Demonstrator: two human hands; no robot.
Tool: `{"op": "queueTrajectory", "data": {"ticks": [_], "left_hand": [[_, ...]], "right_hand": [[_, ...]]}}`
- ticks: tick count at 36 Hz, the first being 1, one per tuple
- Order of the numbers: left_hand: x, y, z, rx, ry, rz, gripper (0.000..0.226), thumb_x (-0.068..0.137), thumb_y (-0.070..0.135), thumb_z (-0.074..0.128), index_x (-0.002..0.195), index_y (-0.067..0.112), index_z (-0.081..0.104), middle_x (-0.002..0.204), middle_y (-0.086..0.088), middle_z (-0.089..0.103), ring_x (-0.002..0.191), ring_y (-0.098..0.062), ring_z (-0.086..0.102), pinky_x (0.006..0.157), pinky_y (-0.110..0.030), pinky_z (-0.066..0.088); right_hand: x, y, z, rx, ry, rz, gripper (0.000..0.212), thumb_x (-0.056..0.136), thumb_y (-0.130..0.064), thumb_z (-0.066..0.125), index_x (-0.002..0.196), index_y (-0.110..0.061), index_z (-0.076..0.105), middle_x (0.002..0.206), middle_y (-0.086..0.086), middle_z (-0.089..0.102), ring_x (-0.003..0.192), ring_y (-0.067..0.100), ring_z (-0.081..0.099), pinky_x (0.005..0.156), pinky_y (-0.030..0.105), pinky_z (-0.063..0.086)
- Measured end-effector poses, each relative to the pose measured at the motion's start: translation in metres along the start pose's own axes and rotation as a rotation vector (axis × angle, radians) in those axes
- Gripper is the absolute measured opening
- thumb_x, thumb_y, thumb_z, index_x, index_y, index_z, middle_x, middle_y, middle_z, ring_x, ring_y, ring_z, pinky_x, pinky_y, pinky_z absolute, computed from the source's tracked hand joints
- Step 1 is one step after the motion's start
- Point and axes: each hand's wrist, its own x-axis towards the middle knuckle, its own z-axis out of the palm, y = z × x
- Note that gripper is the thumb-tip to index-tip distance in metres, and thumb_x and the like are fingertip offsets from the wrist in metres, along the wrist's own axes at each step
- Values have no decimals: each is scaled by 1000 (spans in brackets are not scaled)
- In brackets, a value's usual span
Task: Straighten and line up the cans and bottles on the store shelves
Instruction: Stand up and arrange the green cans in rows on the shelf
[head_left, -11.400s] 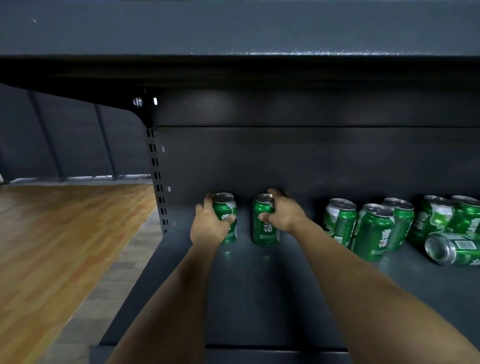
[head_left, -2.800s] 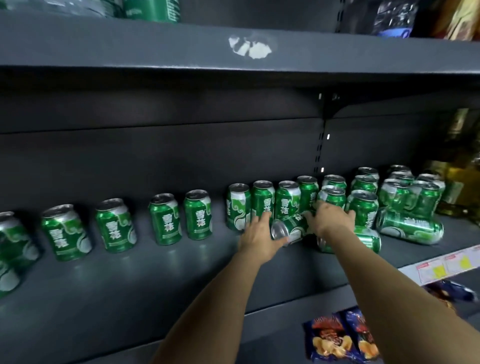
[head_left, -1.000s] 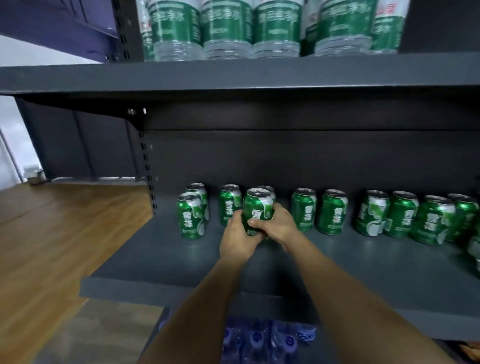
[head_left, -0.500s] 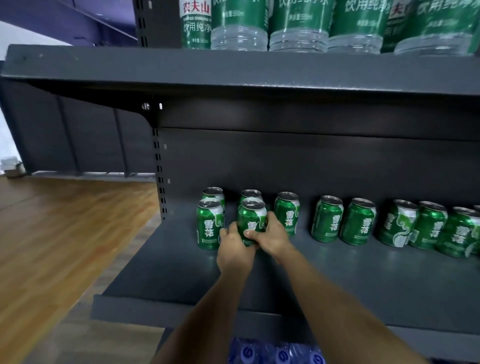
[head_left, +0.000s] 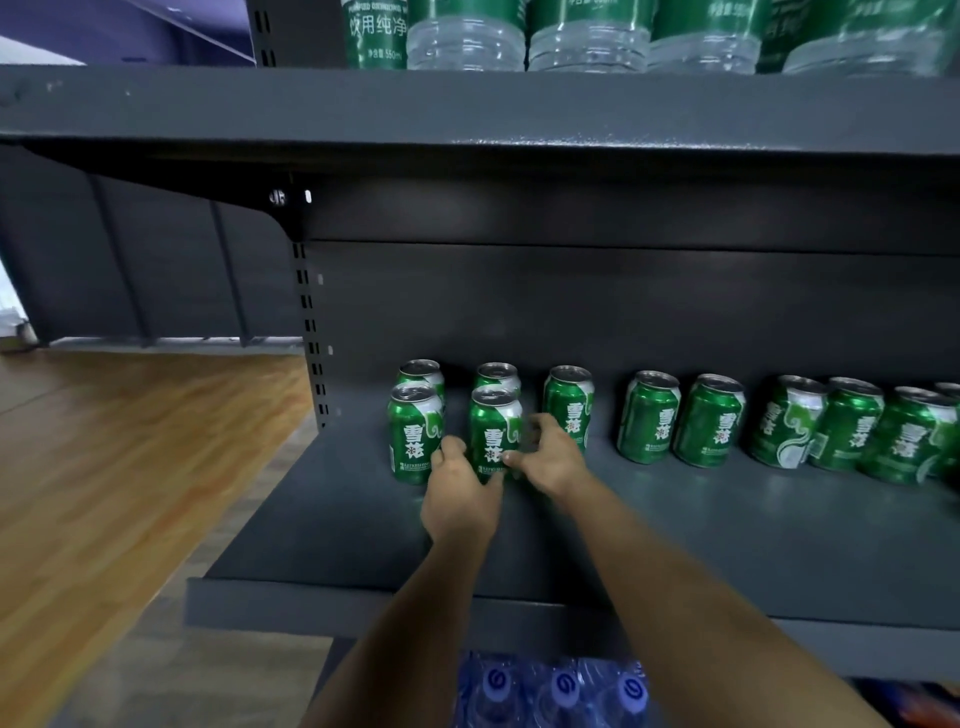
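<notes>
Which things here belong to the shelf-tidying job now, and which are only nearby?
Job: front can, left hand, right hand, other green cans, water bottles above.
Nearby: wooden floor, bottle caps below.

— Which can?
— The front can (head_left: 493, 431), upright on the shelf (head_left: 727, 530). Left hand (head_left: 460, 496) fingers touch its lower left; right hand (head_left: 550, 457) fingers curl at its right side.

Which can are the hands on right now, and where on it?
Both hands hold the front green can, second from the left end, low on its body: left hand at its lower left side, right hand at its lower right.
</notes>
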Motion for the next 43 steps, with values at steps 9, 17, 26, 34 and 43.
{"op": "queueTrajectory", "data": {"ticks": [9, 17, 26, 34, 43], "left_hand": [[-30, 24, 18, 111, 22, 208, 32, 88, 34, 60, 115, 19, 49, 117, -1, 50, 109, -22, 52, 75, -36, 46], [-67, 94, 79, 82, -144, 332, 30, 88, 35, 60, 114, 21, 52, 120, 0, 52, 113, -22, 52, 81, -36, 47], [-137, 190, 160, 75, -253, 411, 30, 88, 36, 61, 113, 21, 52, 121, 2, 52, 115, -19, 50, 84, -35, 47], [-194, 264, 225, 107, -357, 488, 36, 88, 37, 62, 119, 23, 50, 126, 2, 50, 118, -18, 49, 88, -35, 47], [-215, 300, 260, 172, -429, 537, 43, 88, 36, 64, 124, 23, 47, 129, 1, 48, 120, -19, 45, 87, -35, 46]], "right_hand": [[-23, 45, -90, -174, 268, 183, 46, 92, -26, 58, 133, -11, 45, 132, 10, 55, 121, 28, 52, 94, 34, 43], [-57, 126, -211, -280, 483, 446, 44, 92, -25, 55, 133, -13, 43, 132, 12, 54, 123, 32, 48, 96, 40, 44], [-102, 204, -334, -507, 578, 577, 47, 94, -27, 52, 134, -9, 37, 140, 15, 40, 132, 35, 33, 104, 44, 32], [-115, 261, -401, -650, 408, 601, 60, 92, -18, 50, 145, -10, 21, 150, 12, 27, 138, 35, 23, 109, 45, 26], [-109, 290, -421, -754, 228, 467, 68, 88, -24, 62, 144, -14, 23, 146, 12, 30, 134, 34, 32, 106, 44, 34]]}}
